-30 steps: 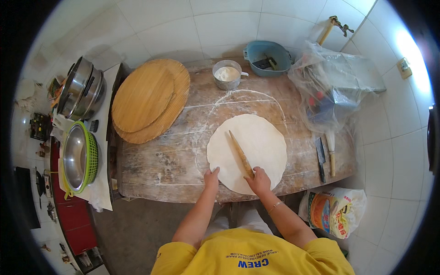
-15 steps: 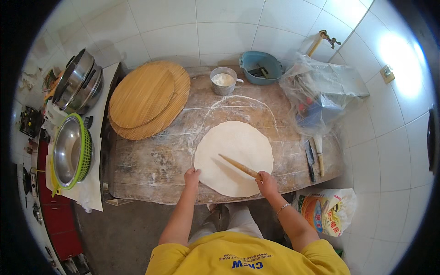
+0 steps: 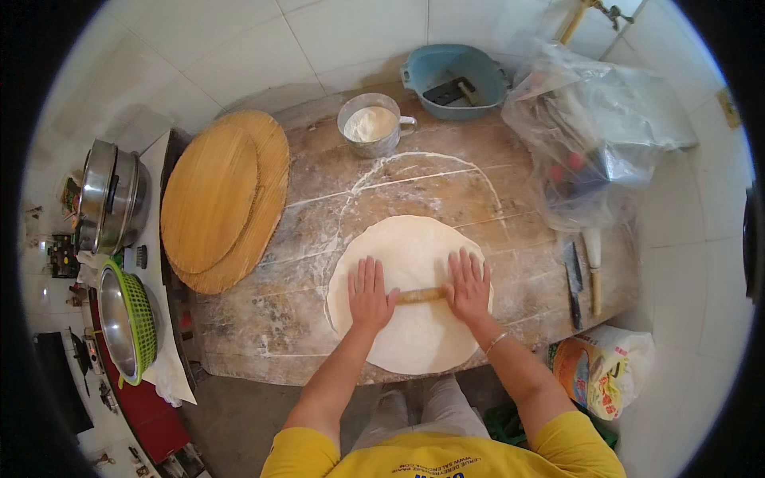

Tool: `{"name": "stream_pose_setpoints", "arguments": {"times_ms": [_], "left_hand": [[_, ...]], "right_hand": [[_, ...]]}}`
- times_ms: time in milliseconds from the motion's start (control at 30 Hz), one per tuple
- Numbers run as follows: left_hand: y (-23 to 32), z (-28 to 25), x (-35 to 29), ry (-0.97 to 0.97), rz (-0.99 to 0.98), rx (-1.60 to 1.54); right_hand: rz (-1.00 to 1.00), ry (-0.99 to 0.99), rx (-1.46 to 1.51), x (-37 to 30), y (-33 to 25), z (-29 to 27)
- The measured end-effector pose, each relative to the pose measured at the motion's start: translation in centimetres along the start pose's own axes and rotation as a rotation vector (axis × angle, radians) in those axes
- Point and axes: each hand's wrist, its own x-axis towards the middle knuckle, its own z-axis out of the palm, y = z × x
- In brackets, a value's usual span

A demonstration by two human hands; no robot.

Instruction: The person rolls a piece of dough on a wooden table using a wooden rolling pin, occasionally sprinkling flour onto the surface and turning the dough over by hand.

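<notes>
A large round sheet of rolled dough (image 3: 413,344) lies at the table's front edge. Across its middle rests a wooden rolling pin (image 3: 421,295), level from left to right, with both ends hidden by my hands. My left hand (image 3: 370,295) lies flat over the pin's left end, fingers stretched forward above the dough. On the right end sits my right hand (image 3: 468,285), palm down and fingers extended too. A curved line of flour (image 3: 430,154) marks the wood behind the dough.
On the worn wooden table (image 3: 255,327) stand a metal cup of flour (image 3: 371,127), a blue basin (image 3: 454,80) and round wooden boards (image 3: 209,199). A knife (image 3: 574,283) and a white-and-wood tool (image 3: 594,271) lie right, below a plastic-covered bundle (image 3: 598,143). Steel bowls (image 3: 115,195) stand left.
My left hand has left the dough's left edge and come onto the pin. The rolling pin, held slanting by my right hand before, now lies level across the dough under both hands.
</notes>
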Motion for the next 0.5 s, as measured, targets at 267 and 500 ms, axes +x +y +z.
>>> {"name": "stream_pose_setpoints", "arguments": {"times_ms": [267,500], "left_hand": [[-2.2,0.2,11.7,0.159,-0.256,-0.029],[0.0,-0.6,-1.3,-0.067,-0.053,-0.045]], "right_hand": [[0.02,0.224,0.053,13.7,0.8,0.8],[-0.199,-0.233,0.096,0.7,0.2,-2.6]]}}
